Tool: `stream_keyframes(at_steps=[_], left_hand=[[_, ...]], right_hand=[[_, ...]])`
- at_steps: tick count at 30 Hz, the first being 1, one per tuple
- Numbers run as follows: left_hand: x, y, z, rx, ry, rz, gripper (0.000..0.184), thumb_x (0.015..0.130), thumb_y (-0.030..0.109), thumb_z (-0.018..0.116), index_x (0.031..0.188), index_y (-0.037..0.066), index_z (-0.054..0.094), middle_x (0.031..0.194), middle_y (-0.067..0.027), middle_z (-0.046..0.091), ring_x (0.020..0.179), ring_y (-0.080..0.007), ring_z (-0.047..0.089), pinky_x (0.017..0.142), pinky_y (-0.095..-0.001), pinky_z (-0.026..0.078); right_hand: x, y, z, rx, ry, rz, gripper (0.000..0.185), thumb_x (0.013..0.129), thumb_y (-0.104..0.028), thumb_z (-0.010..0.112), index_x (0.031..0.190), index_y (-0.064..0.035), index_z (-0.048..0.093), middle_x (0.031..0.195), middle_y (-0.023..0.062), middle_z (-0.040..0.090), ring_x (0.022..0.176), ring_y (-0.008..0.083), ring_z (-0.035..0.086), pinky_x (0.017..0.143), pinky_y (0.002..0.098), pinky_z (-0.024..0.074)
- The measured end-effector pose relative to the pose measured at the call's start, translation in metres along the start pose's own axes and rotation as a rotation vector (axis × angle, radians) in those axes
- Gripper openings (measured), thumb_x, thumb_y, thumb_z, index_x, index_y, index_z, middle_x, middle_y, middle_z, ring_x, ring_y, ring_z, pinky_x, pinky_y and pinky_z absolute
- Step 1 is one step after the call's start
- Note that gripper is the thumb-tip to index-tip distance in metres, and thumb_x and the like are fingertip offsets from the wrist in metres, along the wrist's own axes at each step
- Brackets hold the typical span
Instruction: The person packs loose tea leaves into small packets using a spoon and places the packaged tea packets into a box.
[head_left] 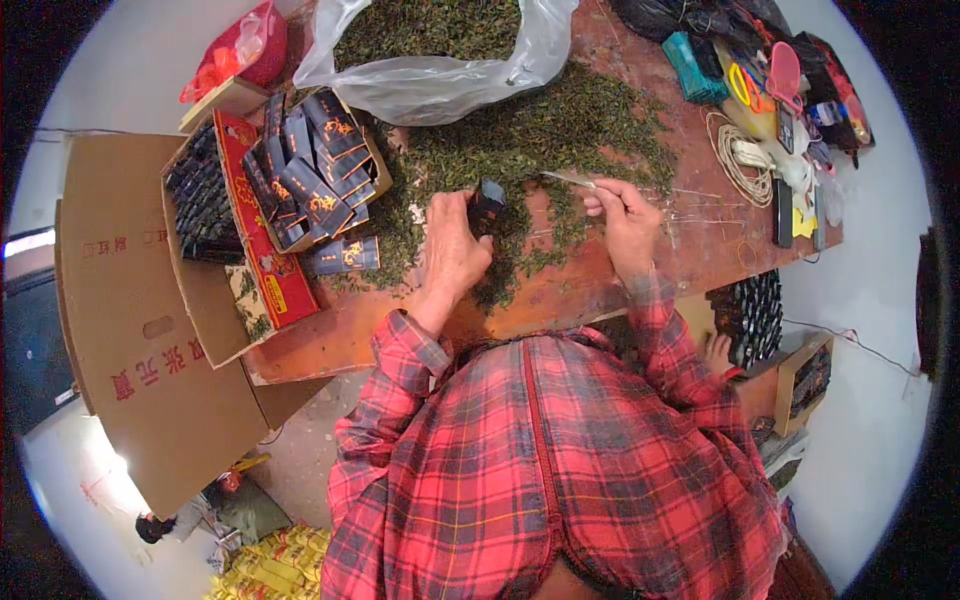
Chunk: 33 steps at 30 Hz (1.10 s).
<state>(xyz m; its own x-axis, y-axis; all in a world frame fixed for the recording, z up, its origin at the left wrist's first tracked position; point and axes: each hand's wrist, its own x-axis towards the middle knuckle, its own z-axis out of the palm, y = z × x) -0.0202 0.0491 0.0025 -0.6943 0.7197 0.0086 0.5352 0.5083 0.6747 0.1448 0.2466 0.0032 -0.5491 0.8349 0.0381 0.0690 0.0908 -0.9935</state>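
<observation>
Above the wooden table, my left hand (pixel 455 245) is wrapped round a small black packet (pixel 487 205), whose upper end points away from me. To its right, my right hand (pixel 628 220) pinches a thin, light-coloured tool (pixel 568 179) that points left over the loose dried leaves (pixel 530 140). The tool's tip is apart from the packet. Just left of my left hand, a pile of flat black packets with orange writing (pixel 318 170) fills a small box, and another such packet (pixel 345 255) lies on the table below it.
A clear plastic bag of leaves (pixel 440 85) stands at the back. On the left is a cardboard box (pixel 205 320) with rows of black packets. Coiled cord (pixel 745 165), scissors (pixel 742 85) and a pink scoop (pixel 785 72) lie at the right. Another person's hand (pixel 718 352) shows below the table edge.
</observation>
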Motion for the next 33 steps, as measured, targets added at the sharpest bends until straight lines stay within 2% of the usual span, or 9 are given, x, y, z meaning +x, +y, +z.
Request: stream_keyframes(at_steps=[9,12,21,25,28,31,33], left_hand=[[0.002,-0.002,0.002,-0.014,0.016,0.035,0.063,0.071,0.0,0.076,0.13,-0.002,0.053,0.119,-0.0234,0.053,0.116,-0.0441,0.053,0.102,-0.0488,0.046],[0.002,-0.004,0.004,-0.033,0.037,0.057,0.063,0.071,-0.001,0.076,0.13,-0.003,0.053,0.119,-0.024,0.052,0.116,-0.0447,0.052,0.102,-0.0488,0.045],[0.004,-0.004,0.006,-0.04,0.056,0.085,0.065,0.068,-0.003,0.076,0.129,-0.003,0.053,0.118,-0.024,0.052,0.115,-0.0449,0.051,0.103,-0.049,0.044],[0.004,-0.005,0.006,-0.054,0.044,0.087,0.064,0.068,-0.003,0.075,0.128,-0.002,0.053,0.118,-0.0234,0.052,0.115,-0.0447,0.051,0.102,-0.0495,0.044],[0.005,-0.007,0.007,-0.019,0.049,0.096,0.071,0.067,0.002,0.082,0.131,0.0,0.053,0.118,-0.023,0.054,0.115,-0.0443,0.054,0.102,-0.0485,0.046],[0.005,-0.009,0.007,-0.008,0.046,0.107,0.071,0.068,0.002,0.082,0.132,0.0,0.052,0.119,-0.0228,0.054,0.117,-0.044,0.053,0.103,-0.0479,0.046],[0.004,-0.007,0.005,-0.038,0.035,0.109,0.065,0.068,-0.002,0.077,0.129,-0.001,0.053,0.118,-0.0229,0.053,0.116,-0.0443,0.052,0.101,-0.0492,0.046]], right_hand=[[-0.011,-0.052,-0.011,-0.021,-0.042,-0.087,0.015,0.099,0.005,0.061,0.109,0.0065,0.072,0.091,0.0099,0.075,0.081,0.0143,0.072,0.074,0.0278,0.06],[-0.012,-0.063,-0.014,-0.078,-0.091,-0.151,0.015,0.1,0.002,0.063,0.11,0.0037,0.074,0.094,0.0085,0.077,0.084,0.013,0.074,0.072,0.027,0.0601],[-0.015,-0.095,-0.011,-0.34,-0.162,-0.307,0.012,0.095,0.005,0.066,0.104,0.0019,0.074,0.089,0.0105,0.077,0.078,0.0147,0.075,0.068,0.0266,0.059],[-0.011,-0.107,-0.008,-0.47,-0.204,-0.44,0.012,0.092,0.004,0.069,0.102,-0.0007,0.074,0.091,0.0125,0.076,0.077,0.0204,0.076,0.068,0.0303,0.0587],[-0.008,-0.115,-0.006,-0.548,-0.236,-0.512,0.012,0.089,0.003,0.072,0.1,-0.0018,0.073,0.092,0.0139,0.075,0.078,0.0256,0.075,0.07,0.0335,0.0586],[-0.004,-0.122,-0.004,-0.607,-0.283,-0.604,0.014,0.087,0.004,0.072,0.1,-0.0021,0.072,0.092,0.0139,0.075,0.081,0.0292,0.074,0.072,0.036,0.0587],[-0.002,-0.127,-0.002,-0.653,-0.314,-0.695,0.019,0.084,0.006,0.07,0.101,-0.0024,0.072,0.093,0.0135,0.075,0.083,0.0305,0.074,0.072,0.0374,0.0589]])
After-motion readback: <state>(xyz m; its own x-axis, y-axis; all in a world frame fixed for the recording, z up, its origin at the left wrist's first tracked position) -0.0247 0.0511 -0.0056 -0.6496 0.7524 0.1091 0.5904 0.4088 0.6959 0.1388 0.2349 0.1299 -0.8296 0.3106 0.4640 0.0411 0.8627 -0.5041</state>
